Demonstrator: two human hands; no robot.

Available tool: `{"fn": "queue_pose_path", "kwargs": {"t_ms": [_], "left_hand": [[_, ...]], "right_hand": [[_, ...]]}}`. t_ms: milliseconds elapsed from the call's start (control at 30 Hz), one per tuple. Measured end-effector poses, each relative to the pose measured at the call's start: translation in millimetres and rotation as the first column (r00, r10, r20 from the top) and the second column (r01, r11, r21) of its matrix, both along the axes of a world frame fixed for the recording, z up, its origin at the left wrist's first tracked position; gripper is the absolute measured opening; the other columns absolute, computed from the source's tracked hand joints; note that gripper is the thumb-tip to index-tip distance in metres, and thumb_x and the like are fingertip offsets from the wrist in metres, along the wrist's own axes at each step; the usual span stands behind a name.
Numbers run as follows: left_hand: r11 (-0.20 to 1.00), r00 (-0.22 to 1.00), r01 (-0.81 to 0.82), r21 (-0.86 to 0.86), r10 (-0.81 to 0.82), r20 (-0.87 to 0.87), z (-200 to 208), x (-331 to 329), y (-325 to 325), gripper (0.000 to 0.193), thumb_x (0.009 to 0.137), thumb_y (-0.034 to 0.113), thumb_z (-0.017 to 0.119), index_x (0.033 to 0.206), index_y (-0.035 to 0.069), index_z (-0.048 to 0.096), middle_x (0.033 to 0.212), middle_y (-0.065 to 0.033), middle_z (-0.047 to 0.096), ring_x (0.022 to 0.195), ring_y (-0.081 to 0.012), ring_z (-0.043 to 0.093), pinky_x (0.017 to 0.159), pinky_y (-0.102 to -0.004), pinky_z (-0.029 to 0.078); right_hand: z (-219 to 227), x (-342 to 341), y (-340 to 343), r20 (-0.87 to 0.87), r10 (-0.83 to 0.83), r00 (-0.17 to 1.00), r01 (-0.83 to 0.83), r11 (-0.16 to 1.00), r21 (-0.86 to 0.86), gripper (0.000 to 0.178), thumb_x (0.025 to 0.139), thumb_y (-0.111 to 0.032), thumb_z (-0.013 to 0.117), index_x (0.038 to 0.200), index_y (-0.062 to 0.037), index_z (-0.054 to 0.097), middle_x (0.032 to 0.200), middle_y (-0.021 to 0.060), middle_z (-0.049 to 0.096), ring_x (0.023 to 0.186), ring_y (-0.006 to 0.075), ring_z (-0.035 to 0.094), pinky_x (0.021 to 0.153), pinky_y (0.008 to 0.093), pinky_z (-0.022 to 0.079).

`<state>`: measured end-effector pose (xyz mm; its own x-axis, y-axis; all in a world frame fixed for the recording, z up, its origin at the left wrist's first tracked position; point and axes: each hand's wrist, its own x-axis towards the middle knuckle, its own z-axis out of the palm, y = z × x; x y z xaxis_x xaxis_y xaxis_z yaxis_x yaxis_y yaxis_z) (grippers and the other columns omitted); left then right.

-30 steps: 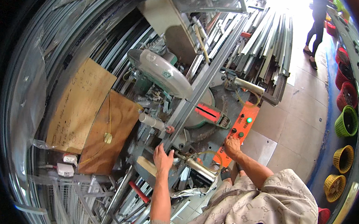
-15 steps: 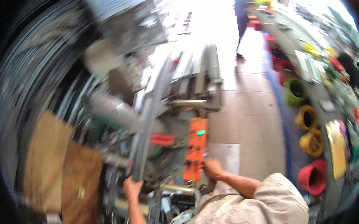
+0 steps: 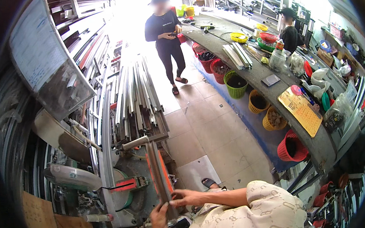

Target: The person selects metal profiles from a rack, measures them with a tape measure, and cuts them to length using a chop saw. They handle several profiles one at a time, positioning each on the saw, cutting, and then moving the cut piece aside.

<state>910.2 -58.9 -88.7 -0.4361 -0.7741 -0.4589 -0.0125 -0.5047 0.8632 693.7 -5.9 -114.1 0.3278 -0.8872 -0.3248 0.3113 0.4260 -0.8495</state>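
A long grey-brown metal profile [image 3: 160, 174] runs away from me over an orange panel [image 3: 166, 175], covering most of it. Its near end lies between my hands. My left hand [image 3: 159, 219] is closed on that end from the left and below. From the right, my right hand [image 3: 187, 198] grips the same profile with its fingertips, just beyond the left. Left of the profile sits a cutting machine with a red bar-shaped part [image 3: 122, 185] and a silver rail [image 3: 106, 173].
Several metal profiles [image 3: 135, 96] lie stacked ahead. A person in dark clothes [image 3: 167, 35] stands in the aisle, holding something small. On the right runs a long workbench [image 3: 247, 74] with coloured baskets [image 3: 292, 145] below; another person [image 3: 289, 32] is behind it.
My hands, apart before at the rail and the orange panel, have come together on the metal profile, which now lies over the panel. The view has swung, showing more workbench and both people.
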Motion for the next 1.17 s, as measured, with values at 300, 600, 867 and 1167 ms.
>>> {"fn": "queue_pose_path", "kwargs": {"t_ms": [300,600,867,1167], "left_hand": [[0.953,0.939,0.239,-0.188,-0.276,-0.205,1.9,-250.9,-60.6,0.063,0.099,0.036,0.071,0.144,-0.005,0.053,0.135,-0.0115,0.062,0.115,-0.018,0.061,0.096,-0.0346,0.054],[0.929,0.925,0.37,-0.027,-0.365,0.105,-49.7,-338.0,-86.6,0.053,0.098,0.028,0.071,0.138,-0.004,0.058,0.132,-0.0143,0.066,0.115,-0.0217,0.064,0.089,-0.0342,0.056],[0.998,0.967,0.043,0.052,-0.055,0.25,-94.6,-304.0,-61.5,0.047,0.096,0.025,0.073,0.131,-0.005,0.064,0.111,-0.0131,0.07,0.088,-0.0209,0.069,0.073,-0.033,0.059],[0.985,0.949,-0.141,0.098,0.107,0.296,-83.8,-271.9,-59.0,0.05,0.096,0.031,0.073,0.131,-0.003,0.063,0.115,-0.0123,0.07,0.097,-0.0201,0.069,0.08,-0.0342,0.058]], "right_hand": [[81.3,-241.7,-21.0,-0.482,-0.728,0.488,0.6,0.681,-0.421,0.057,0.085,-0.044,0.08,0.109,0.0068,0.072,0.089,0.0124,0.072,0.078,0.0155,0.065,0.069,0.0334,0.055],[154.8,-573.0,-72.5,-0.711,-0.449,-0.54,0.432,0.578,-0.693,0.057,0.078,-0.044,0.078,0.097,0.0087,0.073,0.086,0.0276,0.072,0.084,0.0443,0.072,0.079,0.05,0.057],[163.0,-757.3,-172.4,-0.744,-0.321,-0.586,0.396,0.687,-0.609,0.045,0.078,-0.04,0.077,0.083,0.0052,0.077,0.087,0.0277,0.074,0.086,0.0399,0.075,0.078,0.0445,0.06],[65.4,-794.7,-231.9,-0.505,-0.225,-0.833,0.24,0.675,-0.698,0.041,0.084,-0.03,0.073,0.114,-0.0024,0.073,0.112,0.0163,0.066,0.108,0.0322,0.063,0.088,0.0512,0.047]]}}
